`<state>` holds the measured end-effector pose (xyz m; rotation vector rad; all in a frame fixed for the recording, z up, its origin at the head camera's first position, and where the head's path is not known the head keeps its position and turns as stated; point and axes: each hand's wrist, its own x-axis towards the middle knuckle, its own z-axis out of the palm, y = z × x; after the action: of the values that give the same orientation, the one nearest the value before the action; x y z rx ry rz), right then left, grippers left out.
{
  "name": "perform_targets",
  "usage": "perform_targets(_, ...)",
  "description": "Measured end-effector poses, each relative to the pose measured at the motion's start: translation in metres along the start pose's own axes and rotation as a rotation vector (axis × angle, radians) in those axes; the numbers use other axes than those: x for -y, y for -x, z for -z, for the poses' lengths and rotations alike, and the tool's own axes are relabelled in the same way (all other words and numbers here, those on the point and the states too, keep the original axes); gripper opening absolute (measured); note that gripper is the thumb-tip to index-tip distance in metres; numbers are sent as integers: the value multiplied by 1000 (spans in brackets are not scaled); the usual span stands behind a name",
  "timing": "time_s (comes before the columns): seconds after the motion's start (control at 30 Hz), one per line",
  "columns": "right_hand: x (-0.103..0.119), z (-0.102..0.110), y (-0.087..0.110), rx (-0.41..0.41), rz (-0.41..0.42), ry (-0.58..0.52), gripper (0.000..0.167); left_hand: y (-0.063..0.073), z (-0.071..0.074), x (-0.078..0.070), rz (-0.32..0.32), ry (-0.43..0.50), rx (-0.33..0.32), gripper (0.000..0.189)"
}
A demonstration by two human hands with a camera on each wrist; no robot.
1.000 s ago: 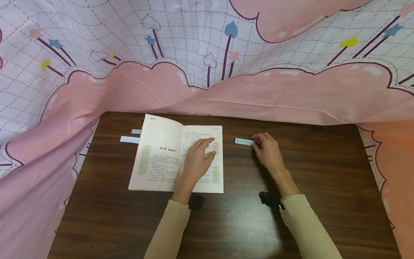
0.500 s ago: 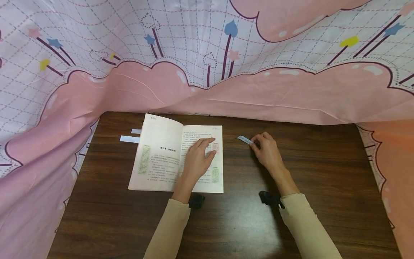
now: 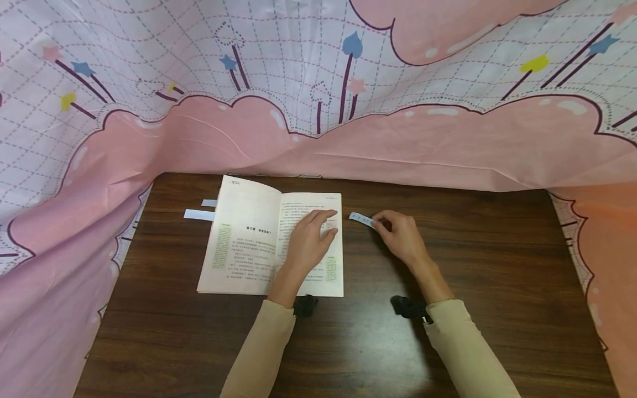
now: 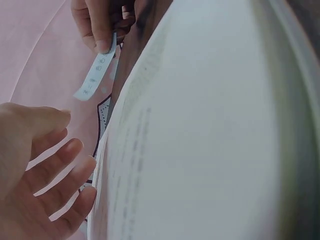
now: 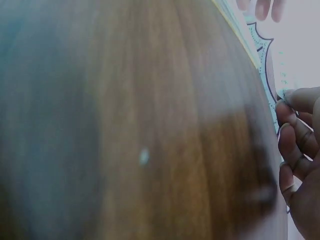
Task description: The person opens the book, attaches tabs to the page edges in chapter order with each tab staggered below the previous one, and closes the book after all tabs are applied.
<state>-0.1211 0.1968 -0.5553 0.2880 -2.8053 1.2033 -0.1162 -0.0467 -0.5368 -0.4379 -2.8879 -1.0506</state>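
An open printed book (image 3: 247, 207) lies on the table, its left page raised a little at the top. Over its right page is my left hand (image 3: 309, 243), fingers extended and thumb apart; the left wrist view shows that hand (image 4: 42, 175) holding nothing. To the right of the book, my right hand (image 3: 403, 237) pinches one end of a pale blue paper strip (image 3: 360, 219) with handwriting on it. The strip (image 4: 94, 77) hangs off the fingertips in the left wrist view. Thumb and forefinger of the right hand (image 5: 302, 145) meet on it in the right wrist view.
Two pale paper strips (image 3: 199, 214) stick out past the book's left edge. The dark wooden table (image 3: 497, 249) extends to the right and front. A pink and white patterned curtain (image 3: 348, 157) closes off the back and sides.
My right hand has lifted the strip off the table, tilted it, and carried it left toward the book. The left hand has shifted slightly to the right over the page.
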Motion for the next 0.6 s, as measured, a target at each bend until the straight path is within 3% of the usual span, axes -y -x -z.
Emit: perform_targets(0.6,17,-3,2,23,32,-48,12,-3,-3,0,-26,79,-7,38)
